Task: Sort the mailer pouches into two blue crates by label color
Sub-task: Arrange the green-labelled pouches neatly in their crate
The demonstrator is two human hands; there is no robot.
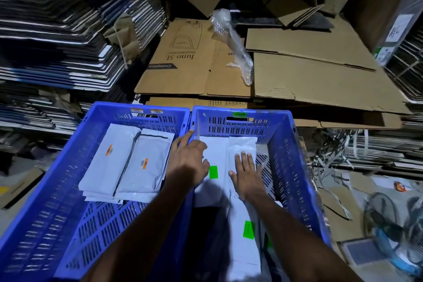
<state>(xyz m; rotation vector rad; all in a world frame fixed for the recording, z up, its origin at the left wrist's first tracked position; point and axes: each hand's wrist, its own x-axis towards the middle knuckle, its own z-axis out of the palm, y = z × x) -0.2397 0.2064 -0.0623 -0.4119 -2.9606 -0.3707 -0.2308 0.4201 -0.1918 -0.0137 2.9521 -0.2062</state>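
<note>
Two blue crates stand side by side. The left crate [57,162] bears orange tags on its far rim and holds white mailer pouches with orange labels [128,162]. The right crate [286,144] bears a green tag and holds white pouches with green labels [215,158]. My left hand [188,158] reaches over the wall between the crates, its fingers spread onto a green-label pouch. My right hand [246,173] lies flat with straight fingers on another white pouch [242,146] in the right crate. A further green-label pouch [245,236] lies nearer me.
Flattened cardboard sheets [309,80] are stacked behind the crates, with a wad of clear plastic wrap [238,52] on them. Tall stacks of flat cartons [57,41] rise on the left. Strapping scraps, a fan [386,224] and litter cover the floor on the right.
</note>
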